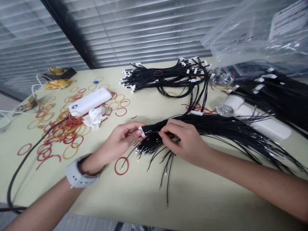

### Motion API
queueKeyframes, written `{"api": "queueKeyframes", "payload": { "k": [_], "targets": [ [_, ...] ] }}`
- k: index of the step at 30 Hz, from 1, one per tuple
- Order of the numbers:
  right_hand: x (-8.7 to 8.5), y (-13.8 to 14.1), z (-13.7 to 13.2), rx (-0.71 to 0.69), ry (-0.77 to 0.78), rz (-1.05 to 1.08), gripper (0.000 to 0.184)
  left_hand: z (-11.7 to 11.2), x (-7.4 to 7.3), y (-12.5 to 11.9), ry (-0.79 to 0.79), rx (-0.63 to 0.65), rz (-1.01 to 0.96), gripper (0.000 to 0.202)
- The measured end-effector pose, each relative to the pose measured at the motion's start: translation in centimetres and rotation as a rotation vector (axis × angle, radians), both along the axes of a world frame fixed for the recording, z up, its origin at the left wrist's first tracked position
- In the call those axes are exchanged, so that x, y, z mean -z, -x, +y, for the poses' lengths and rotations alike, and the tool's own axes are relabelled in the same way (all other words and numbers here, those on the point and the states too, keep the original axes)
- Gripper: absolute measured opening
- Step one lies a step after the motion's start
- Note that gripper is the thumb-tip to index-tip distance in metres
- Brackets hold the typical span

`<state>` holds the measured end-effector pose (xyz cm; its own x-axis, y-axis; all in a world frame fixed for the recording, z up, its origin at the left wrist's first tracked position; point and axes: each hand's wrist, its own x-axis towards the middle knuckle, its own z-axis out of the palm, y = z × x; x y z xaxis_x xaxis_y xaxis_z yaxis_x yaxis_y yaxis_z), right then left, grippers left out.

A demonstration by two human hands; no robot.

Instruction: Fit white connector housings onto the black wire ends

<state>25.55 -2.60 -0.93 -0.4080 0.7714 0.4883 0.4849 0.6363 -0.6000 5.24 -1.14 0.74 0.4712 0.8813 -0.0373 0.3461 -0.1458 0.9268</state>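
Black wires (204,126), white connectors (141,131), red and tan rubber bands (71,133).

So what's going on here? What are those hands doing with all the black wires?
A person is working on a thick bundle of thin black wires. Their left hand grips the bundle's white-tagged end, and their right hand pinches wires beside it. Loose red and tan rubber bands lie scattered on the pale table, with another tagged black wire bundle beyond.

One left hand (115,141) and one right hand (185,142) are counted, with three black wire bundles (166,75), one white power bank (90,101), one crumpled tissue (94,117) and one plastic bag (252,35)
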Motion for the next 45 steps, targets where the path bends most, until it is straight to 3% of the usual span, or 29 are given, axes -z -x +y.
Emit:
{"api": "queueKeyframes", "payload": {
  "k": [45],
  "targets": [
    [0.19,0.01,0.22,-0.111,-0.011,-0.134,0.015,-0.57,-0.2,-0.1,-0.014,0.057,0.036,0.021]
  ]
}}
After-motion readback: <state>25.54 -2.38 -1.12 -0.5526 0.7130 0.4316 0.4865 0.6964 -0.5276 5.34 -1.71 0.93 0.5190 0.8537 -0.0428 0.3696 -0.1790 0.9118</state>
